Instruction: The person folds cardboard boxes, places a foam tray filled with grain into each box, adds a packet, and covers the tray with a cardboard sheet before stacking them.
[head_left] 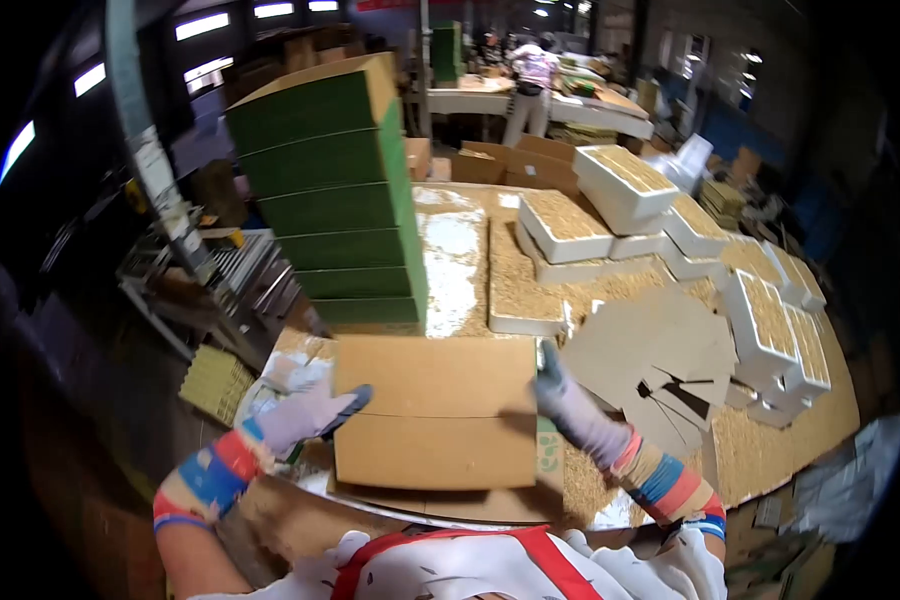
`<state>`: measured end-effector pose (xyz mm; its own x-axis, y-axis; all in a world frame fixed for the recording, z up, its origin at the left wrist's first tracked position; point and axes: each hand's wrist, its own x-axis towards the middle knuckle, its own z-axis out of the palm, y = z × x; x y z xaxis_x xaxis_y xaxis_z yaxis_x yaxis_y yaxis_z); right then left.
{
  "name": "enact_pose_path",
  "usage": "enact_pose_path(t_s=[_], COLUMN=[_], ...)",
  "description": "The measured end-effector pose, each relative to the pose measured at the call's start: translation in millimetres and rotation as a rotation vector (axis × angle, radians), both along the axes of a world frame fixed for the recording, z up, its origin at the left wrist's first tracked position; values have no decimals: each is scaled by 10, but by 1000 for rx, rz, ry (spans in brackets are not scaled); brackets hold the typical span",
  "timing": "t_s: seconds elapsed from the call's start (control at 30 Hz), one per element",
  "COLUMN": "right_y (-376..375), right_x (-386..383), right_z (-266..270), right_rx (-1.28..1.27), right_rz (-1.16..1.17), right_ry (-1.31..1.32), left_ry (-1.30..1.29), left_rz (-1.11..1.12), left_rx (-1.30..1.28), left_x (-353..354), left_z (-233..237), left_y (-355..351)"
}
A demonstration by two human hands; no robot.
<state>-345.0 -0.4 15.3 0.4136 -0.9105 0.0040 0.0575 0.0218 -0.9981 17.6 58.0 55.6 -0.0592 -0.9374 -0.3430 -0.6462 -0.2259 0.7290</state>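
A brown cardboard box (435, 410) sits at the near side of the table with its plain face up and a seam running across it. My left hand (315, 415), in a grey-and-lilac glove, grips the box's left side with the thumb over the edge. On the opposite side, my right hand (575, 405) presses against the box's right edge, thumb pointing up; its lower fingers are hidden. Beneath the box lies more flat cardboard (548, 492) with a green printed mark. A tall stack of green boxes (335, 210) stands just beyond my left hand.
White blocks with straw-coloured tops (570, 218) are piled at the right and back. Grey cardboard sheets (640, 350) with cut-outs lie beside my right hand. Crumbs cover the table (760, 460). A metal post (145, 150) rises at left. Another person (532, 80) stands far back.
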Motion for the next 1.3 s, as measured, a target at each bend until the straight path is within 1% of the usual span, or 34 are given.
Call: enact_pose_path(t_s=[0.03,0.07,0.1,0.13,0.2,0.23,0.27,0.3,0.33,0.37,0.4,0.43,0.47,0.5,0.53,0.57,0.6,0.63,0.67,0.7,0.73,0.77,0.8,0.83,0.93,0.97,1.0,1.03,1.07,1.1,1.17,1.2,1.27,1.3], right_y=[-39,-21,-1,10,199,263,233,107,-122,-426,-824,-1219,-1723,-2375,-2848,-3384,-3828,-4181,-4492,-4738,-4847,-4969,-4895,-4825,-4338,-4265,-3679,-3382,-2980,-2607,-1792,-1412,-809,-532], right_x=[-71,-91,-111,-140,-106,-105,-120,-206,-347,-299,-290,-281,-362,-450,-458,-544,-709,-876,-1029,-1176,-1250,-1355,-1374,-1359,-1332,-1410,-1054,-971,-830,-673,-271,-106,151,285], right_z=[172,183,193,-133,-393,-525,-589,-590,-640,-32,238,506,428,354,518,642,582,464,397,258,130,36,60,87,402,417,737,828,960,1059,1330,1414,1513,1536], right_rx=[91,16,-58,-65,-338,-549,-763,-711,-589,-257,-223,-181,-518,-651,-946,-774,-880,-929,-872,-668,-756,-820,-929,-974,-1104,-1146,-1041,-1046,-1160,-1270,-1299,-1298,-1350,-1308], right_rz=[-32,-6,18,173,108,70,34,211,382,543,487,437,49,-198,-472,-532,-718,-923,-979,-980,-1057,-1073,-1042,-985,-855,-820,-708,-683,-639,-632,-508,-466,-339,-277], right_ry=[-59,-53,-49,183,551,706,867,886,705,820,956,1092,1088,1392,1638,1773,1927,1954,1958,1970,2103,2124,2118,2076,1981,1976,1827,1676,1598,1469,1265,1181,972,894], left_ry=[-169,-403,-636,-708,-849,-75,544,939,1335,870,399,430,458,471,483,496,555,609,661,679,683,685,688,689,510,575,660,576,492,686,827,964,979,839], left_rz=[-108,-182,-196,-209,-231,-177,185,298,423,227,84,56,27,45,66,93,133,180,234,281,272,261,244,222,228,226,236,193,153,224,303,410,405,308], left_rx=[-219,-461,-696,-693,-690,-434,-292,-244,-170,-297,-445,-423,-409,-395,-380,-368,-356,-340,-323,-233,-247,-257,-267,-282,-220,-277,-326,-372,-420,-360,-345,-204,-261,-318], left_x=[13,26,38,36,116,308,90,-26,-88,-62,-36,-126,-197,-196,-195,-203,-199,-184,-169,-154,-171,-190,-190,-169,-276,-234,-205,-206,-208,-256,-268,-281,-340,-222], left_z=[-142,-287,-432,-597,-1049,-1377,-1118,-766,-495,-663,-830,-807,-747,-803,-925,-1022,-1038,-1022,-1015,-1034,-1019,-954,-921,-982,-558,-855,-1076,-998,-920,-851,-992,-1002,-647,-906], left_y=[16,35,56,70,124,65,-76,-206,-310,-432,-552,-605,-673,-755,-789,-840,-867,-832,-807,-785,-790,-810,-790,-784,-790,-765,-775,-761,-743,-761,-800,-775,-644,-729])
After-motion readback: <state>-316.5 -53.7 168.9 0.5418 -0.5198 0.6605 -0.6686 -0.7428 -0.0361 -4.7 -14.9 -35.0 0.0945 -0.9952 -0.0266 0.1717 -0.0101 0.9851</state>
